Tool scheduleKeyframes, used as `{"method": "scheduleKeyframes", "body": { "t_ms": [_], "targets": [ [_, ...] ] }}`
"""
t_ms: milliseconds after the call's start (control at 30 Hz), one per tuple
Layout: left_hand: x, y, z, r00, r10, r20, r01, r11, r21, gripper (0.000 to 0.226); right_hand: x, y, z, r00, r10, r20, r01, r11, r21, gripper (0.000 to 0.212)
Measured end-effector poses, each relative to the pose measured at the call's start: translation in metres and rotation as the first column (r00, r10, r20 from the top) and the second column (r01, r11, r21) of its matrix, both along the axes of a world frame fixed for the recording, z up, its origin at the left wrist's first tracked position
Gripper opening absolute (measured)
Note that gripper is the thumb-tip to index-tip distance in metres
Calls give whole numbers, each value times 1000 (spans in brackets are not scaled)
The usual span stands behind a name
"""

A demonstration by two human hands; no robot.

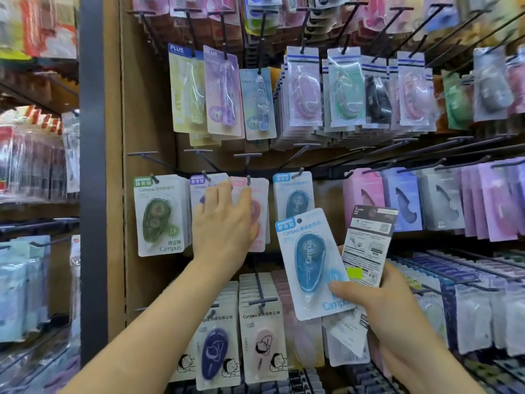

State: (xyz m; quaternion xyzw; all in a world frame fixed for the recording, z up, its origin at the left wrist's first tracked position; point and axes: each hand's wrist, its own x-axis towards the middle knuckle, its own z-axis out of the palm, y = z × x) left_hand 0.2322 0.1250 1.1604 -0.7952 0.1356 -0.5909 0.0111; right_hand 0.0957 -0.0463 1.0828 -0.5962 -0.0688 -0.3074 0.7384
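1. Picking step: our left hand (224, 223), fingers released and flat, touches the pink pack (260, 223) hanging on its hook (249, 180).
2. Our right hand (377, 297) grasps the blue pack (309, 263) and a grey pack (369, 243).
3. Next, likely: pinch the pink pack and slide it off.

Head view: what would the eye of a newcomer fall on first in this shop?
First, the right hand low at the right, holding up a blue tape pack with a dark card pack beside it. Next, the left hand in the middle, laid flat on a pink pack that hangs on a hook. All around hang rows of pastel packs on black hooks.
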Motion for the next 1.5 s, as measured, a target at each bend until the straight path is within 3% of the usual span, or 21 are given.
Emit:
{"method": "scheduleKeyframes", "body": {
  "t_ms": [100, 467, 533, 600, 633, 667, 700, 733, 767, 800, 900, 967, 1133, 1333, 1500],
  "targets": [
    [9, -4, 0, 999, -4, 47, -1, 996, 93, 64, -1, -1, 1, 999, 47, 6, -47, 998, 40, 40],
    [17, -17, 9, 989, 98, -108, -84, 988, 129, 67, -2, -2, 0, 994, 105, 40, -109, 990, 92, 39],
    [9, -17, 4, 992, 13, -126, -6, 999, 53, 63, -2, -3, -1, 993, 106, 50, -111, 989, 102, 38],
    [-6, -18, -7, 961, -255, -107, 242, 962, -124, 53, -2, -5, -2, 991, 117, 63, -124, 985, 119, 37],
    [-17, -19, -12, 870, -477, -129, 432, 861, -268, 47, -2, -6, -2, 989, 127, 70, -135, 983, 124, 38],
    [-30, -21, -17, 681, -714, -163, 592, 668, -452, 42, -2, -6, -3, 987, 137, 78, -147, 981, 127, 41],
    [-46, -23, -21, 418, -894, -161, 643, 417, -642, 40, -2, -6, -4, 985, 147, 87, -157, 979, 129, 45],
    [-60, -25, -25, 186, -975, -122, 591, 210, -779, 42, -2, -6, -4, 983, 154, 97, -166, 977, 132, 48],
    [-69, -25, -28, 48, -994, -97, 532, 107, -840, 49, -2, -6, -6, 981, 162, 107, -176, 975, 135, 50],
    [-74, -25, -32, -16, -995, -95, 513, 73, -855, 57, -3, -5, -6, 979, 172, 114, -187, 973, 134, 51],
    [-79, -27, -40, -101, -990, -100, 511, 35, -859, 72, -4, -3, -8, 980, 161, 113, -176, 976, 132, 49],
    [-79, -30, -42, -83, -992, -99, 531, 40, -847, 78, -3, -3, -8, 988, 116, 106, -129, 984, 125, 46],
    [-57, -45, -13, 109, -994, 5, 588, 61, -807, 74, -6, -7, -2, 996, -25, 83, 25, 1000, -3, 41],
    [-39, -59, 18, 266, -956, -120, 625, 266, -734, 72, -5, -12, 11, 999, -13, 51, 19, 993, -120, 38],
    [-35, -58, 18, 306, -941, -144, 627, 312, -714, 74, -3, -14, 17, 1000, 27, 9, -25, 989, -145, 23]
  ]
}}
